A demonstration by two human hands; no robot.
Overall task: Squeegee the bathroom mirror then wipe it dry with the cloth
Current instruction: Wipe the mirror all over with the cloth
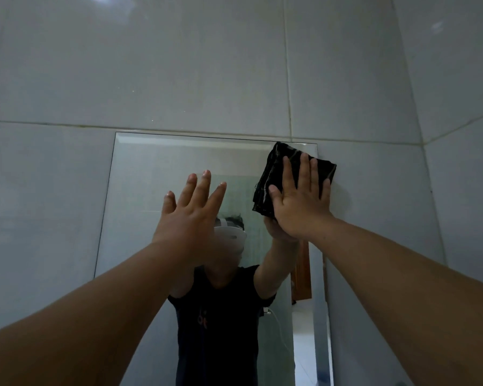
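A tall frameless mirror hangs on the grey tiled wall in front of me. A folded black cloth lies flat against the mirror's top right corner, its right edge reaching onto the tile. My right hand presses on the cloth with flat, spread fingers. My left hand is raised before the middle of the mirror, fingers apart and holding nothing; whether it touches the glass I cannot tell. No squeegee is in view.
Large grey wall tiles surround the mirror, and a side wall meets them in a corner at the right. The mirror reflects a person in a dark shirt, a doorway and a white cable.
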